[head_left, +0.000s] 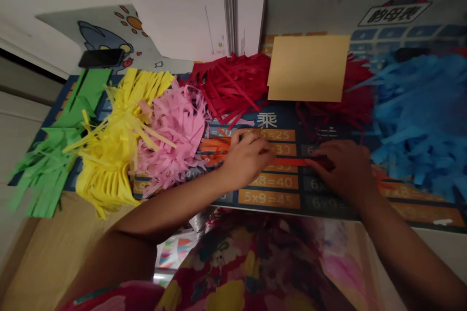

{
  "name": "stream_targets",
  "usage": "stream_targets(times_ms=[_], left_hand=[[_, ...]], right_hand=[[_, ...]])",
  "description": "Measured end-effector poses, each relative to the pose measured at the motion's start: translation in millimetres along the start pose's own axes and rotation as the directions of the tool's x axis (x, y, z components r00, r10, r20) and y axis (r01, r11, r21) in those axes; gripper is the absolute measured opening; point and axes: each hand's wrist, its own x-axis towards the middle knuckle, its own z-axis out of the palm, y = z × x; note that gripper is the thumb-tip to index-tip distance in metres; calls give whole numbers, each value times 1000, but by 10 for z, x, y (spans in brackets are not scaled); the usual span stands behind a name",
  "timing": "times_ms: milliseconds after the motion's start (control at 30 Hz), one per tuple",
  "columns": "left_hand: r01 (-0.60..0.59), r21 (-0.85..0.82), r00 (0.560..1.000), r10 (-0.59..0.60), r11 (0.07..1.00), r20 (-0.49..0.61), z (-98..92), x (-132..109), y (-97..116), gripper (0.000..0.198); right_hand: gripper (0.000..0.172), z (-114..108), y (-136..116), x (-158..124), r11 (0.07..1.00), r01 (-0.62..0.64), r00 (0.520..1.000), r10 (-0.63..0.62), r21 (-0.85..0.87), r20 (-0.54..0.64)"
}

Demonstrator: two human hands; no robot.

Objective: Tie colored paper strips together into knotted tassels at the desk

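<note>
My left hand [248, 155] and my right hand [345, 167] rest on a dark blue multiplication-table mat [277, 199] and pinch the two ends of a thin red paper strip [292, 162] stretched flat between them. Both hands have their fingers pressed together on the strip. Orange paper strips [215, 148] lie just left of my left hand. Behind the hands lies a heap of red paper strips [233, 85] with a tan sheet of paper [308, 68] on it.
Heaps of cut strips ring the mat: green [54, 150], yellow [113, 141], pink [175, 136], blue [423, 112]. A black phone [101, 58] and a white stack of paper [204, 14] sit at the back. Wooden floor shows at lower left.
</note>
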Motion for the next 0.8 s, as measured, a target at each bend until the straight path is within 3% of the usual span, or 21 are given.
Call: stream_targets(times_ms=[67, 133, 233, 367, 600, 800], left_hand=[[-106, 6, 994, 106, 994, -8, -11, -26, 22, 19], [-180, 34, 983, 180, 983, 19, -33, -34, 71, 20], [-232, 170, 972, 220, 958, 86, -70, 6, 175, 25], [-251, 316, 968, 233, 915, 93, -65, 123, 256, 31], [-248, 439, 946, 314, 864, -84, 70, 191, 204, 23], [-258, 486, 936, 341, 835, -91, 100, 86, 195, 23]], right_hand=[[14, -84, -91, 3, 981, 177, 984, -179, -80, -22], [18, -146, -190, 20, 937, 334, 942, -335, -105, 3], [18, -154, -287, 72, 886, 441, 897, -441, -144, 36], [17, -79, -282, 165, 906, 389, 920, -390, -166, 32], [10, -74, -328, 215, 960, 266, 959, -273, -84, -74], [19, -5, -408, 123, 916, 334, 934, -354, -220, -57]])
